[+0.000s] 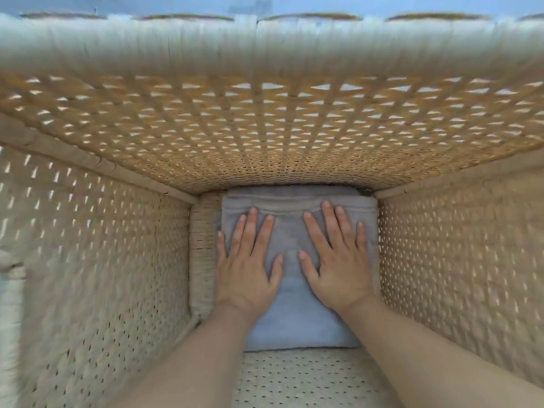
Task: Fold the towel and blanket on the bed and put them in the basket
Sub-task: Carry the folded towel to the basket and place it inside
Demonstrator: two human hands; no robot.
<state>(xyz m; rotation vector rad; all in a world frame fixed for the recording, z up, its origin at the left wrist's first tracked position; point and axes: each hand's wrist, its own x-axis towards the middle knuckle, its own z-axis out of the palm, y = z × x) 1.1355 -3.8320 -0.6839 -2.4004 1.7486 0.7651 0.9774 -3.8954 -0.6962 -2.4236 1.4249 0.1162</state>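
Both hands lie flat with fingers spread, the left hand [246, 269] and right hand [335, 260] side by side, pressing the folded grey towel [294, 313] at the bottom of the woven basket [265, 136].

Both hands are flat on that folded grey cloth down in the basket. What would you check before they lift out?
1. The folded cloth lies at the bottom of the basket: ok.
2. Its folds look flat, nothing bunched: ok.
3. The left hand rests flat, fingers straight, gripping nothing: ok.
4. The right hand likewise flat: ok.
5. Both pieces to be packed are inside: cannot tell; only grey layers show.
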